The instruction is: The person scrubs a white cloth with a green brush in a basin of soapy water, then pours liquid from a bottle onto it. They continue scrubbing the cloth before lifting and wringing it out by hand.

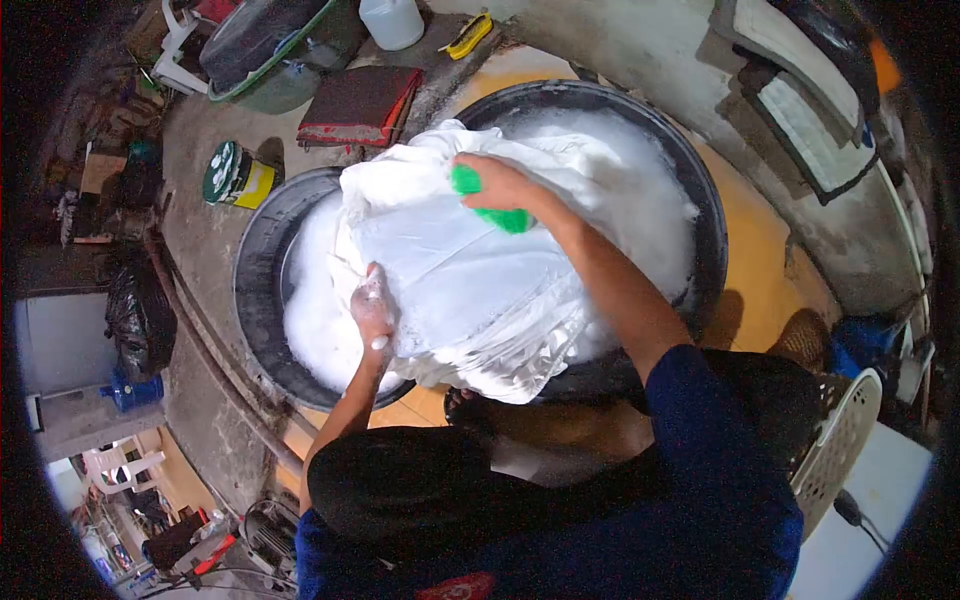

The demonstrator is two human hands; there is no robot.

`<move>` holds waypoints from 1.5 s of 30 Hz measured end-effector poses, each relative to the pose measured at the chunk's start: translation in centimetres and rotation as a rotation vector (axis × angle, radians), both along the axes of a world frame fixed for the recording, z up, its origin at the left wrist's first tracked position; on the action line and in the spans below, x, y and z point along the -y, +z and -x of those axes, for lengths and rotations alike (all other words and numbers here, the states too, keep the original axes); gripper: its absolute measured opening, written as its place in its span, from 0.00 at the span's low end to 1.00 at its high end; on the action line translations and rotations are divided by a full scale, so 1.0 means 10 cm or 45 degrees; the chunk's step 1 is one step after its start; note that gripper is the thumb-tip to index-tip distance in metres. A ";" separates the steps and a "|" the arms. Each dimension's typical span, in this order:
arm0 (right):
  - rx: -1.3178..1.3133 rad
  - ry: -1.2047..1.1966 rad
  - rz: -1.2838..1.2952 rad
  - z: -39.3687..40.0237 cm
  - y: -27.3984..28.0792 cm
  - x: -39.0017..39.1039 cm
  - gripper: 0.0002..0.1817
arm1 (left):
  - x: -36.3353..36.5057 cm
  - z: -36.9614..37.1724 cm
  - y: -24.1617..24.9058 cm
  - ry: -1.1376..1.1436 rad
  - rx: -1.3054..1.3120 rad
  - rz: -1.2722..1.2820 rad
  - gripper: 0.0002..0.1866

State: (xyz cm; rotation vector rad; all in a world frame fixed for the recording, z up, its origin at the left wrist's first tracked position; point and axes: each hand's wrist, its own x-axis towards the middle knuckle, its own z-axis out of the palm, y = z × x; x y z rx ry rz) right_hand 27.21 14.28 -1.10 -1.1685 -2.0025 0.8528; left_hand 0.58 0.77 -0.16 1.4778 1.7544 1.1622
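Observation:
A wet white cloth is spread across the rims of two black basins. My right hand is closed on a green scrub brush and presses it onto the upper part of the cloth. My left hand, soapy, grips the cloth's left edge over the smaller basin. The larger basin at the right is full of white suds.
A green and yellow tin stands by the smaller basin. A dark red pad, a white jug and a yellow brush lie beyond on the concrete floor. A white plastic chair is at my right.

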 end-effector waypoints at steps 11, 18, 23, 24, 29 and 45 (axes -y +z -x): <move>0.113 0.329 0.066 0.58 0.23 -0.12 0.31 | 0.00 -0.03 0.08 0.204 0.020 0.253 0.21; 0.397 0.359 0.032 0.72 0.43 -0.26 0.33 | 0.02 -0.09 0.14 0.245 -0.006 0.232 0.18; 0.322 0.195 0.004 0.90 0.41 -0.33 0.34 | 0.03 -0.09 0.17 0.253 -0.119 0.178 0.16; 0.281 0.133 -0.008 0.93 0.43 -0.34 0.34 | 0.03 -0.16 0.28 0.275 -0.140 0.193 0.16; -0.007 -0.157 0.075 0.48 0.42 0.21 0.34 | -0.24 -0.23 0.47 0.147 -0.587 -0.064 0.29; 0.201 -0.367 0.347 -0.06 -0.27 1.75 0.32 | -1.74 0.76 -0.44 -0.362 0.231 0.061 0.09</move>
